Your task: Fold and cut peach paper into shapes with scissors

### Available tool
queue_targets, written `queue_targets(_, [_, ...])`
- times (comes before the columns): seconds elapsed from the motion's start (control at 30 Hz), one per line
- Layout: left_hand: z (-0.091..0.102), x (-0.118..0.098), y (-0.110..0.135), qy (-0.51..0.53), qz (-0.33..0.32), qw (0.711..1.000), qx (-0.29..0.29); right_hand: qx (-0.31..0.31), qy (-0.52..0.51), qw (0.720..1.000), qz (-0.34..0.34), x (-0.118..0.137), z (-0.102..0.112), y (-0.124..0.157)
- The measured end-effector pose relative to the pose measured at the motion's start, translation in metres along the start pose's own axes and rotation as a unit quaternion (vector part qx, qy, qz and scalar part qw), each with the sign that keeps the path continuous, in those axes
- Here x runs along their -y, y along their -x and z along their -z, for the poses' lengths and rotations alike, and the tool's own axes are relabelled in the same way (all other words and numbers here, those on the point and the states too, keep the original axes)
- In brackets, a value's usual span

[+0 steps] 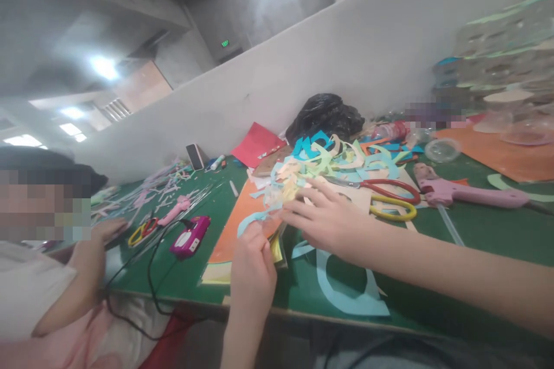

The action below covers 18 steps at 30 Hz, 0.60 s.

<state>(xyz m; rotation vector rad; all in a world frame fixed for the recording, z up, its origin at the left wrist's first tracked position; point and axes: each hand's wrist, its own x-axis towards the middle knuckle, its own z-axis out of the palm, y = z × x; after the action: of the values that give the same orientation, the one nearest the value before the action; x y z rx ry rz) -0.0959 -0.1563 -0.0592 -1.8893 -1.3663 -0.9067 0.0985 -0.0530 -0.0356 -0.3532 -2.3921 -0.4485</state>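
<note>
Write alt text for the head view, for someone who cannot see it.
A person's left hand grips a small stack of paper pieces while the right hand rests spread fingers on it, over a green table littered with coloured paper scraps. Red and yellow scissors and a pink glue gun lie to the right; another person sits at left.

- the left hand (253, 268) shows only its back; its fingertips and whatever they pinch stay hidden.
- the right hand (329, 219) covers part of the paper scraps (337, 158), and its forearm runs off the right edge.
- the scissors (392, 196) have their blades buried under the scraps.
- the light blue cutout (346, 297) is partly hidden by the forearm.
- the clear tubs (502, 52) are smeared, contents unreadable.
- the glue gun (470, 193) blurs at its right end.
- the person (38, 288) beside is cut by the left and bottom edges.
</note>
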Motion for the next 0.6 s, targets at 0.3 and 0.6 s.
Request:
queue_targets(0.3, [0.01, 0.003, -0.004, -0.055, -0.061, 0.994, -0.069, 0.131, -0.061, 0.989, 0.041, -0.001, -0.009, -0.051])
queue_targets(0.6, [0.044, 0.011, -0.016, -0.041, -0.077, 0.993, -0.084, 0.14, -0.046, 0.988, 0.041, -0.009, -0.021, -0.048])
